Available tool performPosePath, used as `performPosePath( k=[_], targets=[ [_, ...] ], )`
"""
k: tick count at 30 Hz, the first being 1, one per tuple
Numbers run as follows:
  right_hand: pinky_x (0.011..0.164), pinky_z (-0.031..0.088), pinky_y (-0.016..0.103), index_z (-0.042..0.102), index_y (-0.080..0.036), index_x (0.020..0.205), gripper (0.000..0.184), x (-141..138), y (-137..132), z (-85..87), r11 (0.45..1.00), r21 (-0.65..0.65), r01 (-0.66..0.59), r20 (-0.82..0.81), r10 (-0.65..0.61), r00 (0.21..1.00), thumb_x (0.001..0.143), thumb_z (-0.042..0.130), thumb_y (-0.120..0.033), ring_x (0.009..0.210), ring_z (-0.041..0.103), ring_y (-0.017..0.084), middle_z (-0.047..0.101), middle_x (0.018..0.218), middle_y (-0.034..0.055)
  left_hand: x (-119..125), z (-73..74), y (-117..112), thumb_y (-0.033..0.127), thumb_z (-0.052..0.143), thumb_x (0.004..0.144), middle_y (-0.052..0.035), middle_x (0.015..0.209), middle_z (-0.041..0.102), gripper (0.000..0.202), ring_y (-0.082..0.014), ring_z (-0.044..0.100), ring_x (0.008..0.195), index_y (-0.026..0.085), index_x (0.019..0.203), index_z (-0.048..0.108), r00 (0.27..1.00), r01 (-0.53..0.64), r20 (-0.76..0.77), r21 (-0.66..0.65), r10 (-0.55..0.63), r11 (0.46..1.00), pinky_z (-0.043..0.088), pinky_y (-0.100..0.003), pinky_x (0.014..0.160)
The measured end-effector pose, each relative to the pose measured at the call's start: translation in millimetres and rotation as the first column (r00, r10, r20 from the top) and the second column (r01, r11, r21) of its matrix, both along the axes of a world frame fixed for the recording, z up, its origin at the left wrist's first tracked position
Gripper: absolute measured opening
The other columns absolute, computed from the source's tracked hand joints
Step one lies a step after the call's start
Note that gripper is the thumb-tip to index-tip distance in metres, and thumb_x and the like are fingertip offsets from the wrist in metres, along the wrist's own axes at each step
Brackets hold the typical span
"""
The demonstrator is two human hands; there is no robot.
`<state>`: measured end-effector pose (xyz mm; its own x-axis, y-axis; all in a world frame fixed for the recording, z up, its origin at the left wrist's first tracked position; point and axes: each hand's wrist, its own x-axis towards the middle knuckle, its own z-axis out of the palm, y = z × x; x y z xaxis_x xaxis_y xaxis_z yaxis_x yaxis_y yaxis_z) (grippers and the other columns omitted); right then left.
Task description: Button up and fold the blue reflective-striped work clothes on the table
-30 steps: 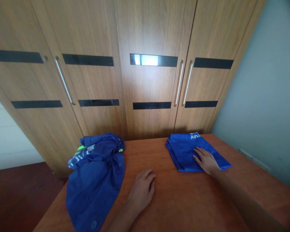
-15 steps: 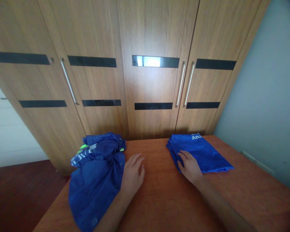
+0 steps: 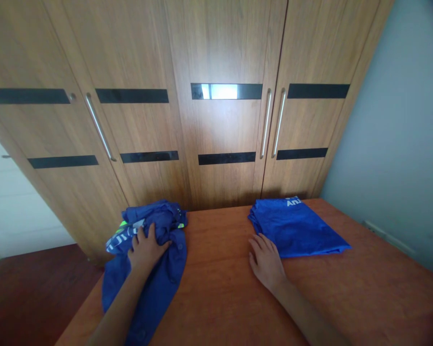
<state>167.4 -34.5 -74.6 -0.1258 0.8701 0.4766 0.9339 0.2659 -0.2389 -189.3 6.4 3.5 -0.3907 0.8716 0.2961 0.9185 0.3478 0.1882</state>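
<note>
A crumpled dark blue buttoned garment (image 3: 166,283) lies at the table's left with white lettering and bright green patches showing near its top. My left hand (image 3: 146,251) rests on the middle of this heap, fingers spread over the cloth. On the right is a flat, folded bright blue garment (image 3: 299,228) with white letters at its far edge. Beside its near left corner, my right hand (image 3: 266,263) is over the table, holding nothing, its fingers loosely curved.
The reddish-brown wooden table (image 3: 216,298) reaches back to a tall wooden wardrobe (image 3: 223,129) with metal handles and dark strips. A pale wall (image 3: 400,144) stands along the right. Dark red floor (image 3: 39,283) shows at the lower left.
My left hand has moved left from beside the dark blue garment onto it. My right hand has drawn back left, off the folded blue garment.
</note>
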Motion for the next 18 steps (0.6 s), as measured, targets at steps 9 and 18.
performPosePath(
  k=[9, 18],
  targets=[
    [0.102, 0.039, 0.044, 0.060, -0.017, 0.119, 0.040, -0.5, -1.8, 0.3, 0.999, -0.040, -0.021, -0.042, 0.019, 0.999, 0.082, 0.044, -0.015, 0.124, 0.046, 0.028, 0.057, 0.128, 0.0112, 4.1, -11.1, 2.1, 0.042, 0.042, 0.085, -0.0164, 0.119, 0.057, 0.054, -0.0338, 0.061, 0.101, 0.020, 0.134, 0.041, 0.995, 0.085, -0.052, -0.016, -0.086, 0.996, 0.047, -0.043, 0.081],
    [0.105, 0.037, 0.045, 0.053, -0.016, 0.126, 0.044, 0.5, -1.0, -2.0, 0.989, -0.042, -0.141, -0.161, 0.133, 0.978, 0.082, 0.048, -0.020, 0.124, 0.047, 0.027, 0.055, 0.132, 0.0124, 72.4, -15.7, -18.4, 0.022, 0.056, 0.073, -0.0049, 0.109, 0.068, 0.043, -0.0279, 0.060, 0.104, 0.024, 0.116, 0.059, 0.731, 0.403, 0.537, 0.157, -0.421, 0.902, 0.043, -0.039, 0.092]
  ],
)
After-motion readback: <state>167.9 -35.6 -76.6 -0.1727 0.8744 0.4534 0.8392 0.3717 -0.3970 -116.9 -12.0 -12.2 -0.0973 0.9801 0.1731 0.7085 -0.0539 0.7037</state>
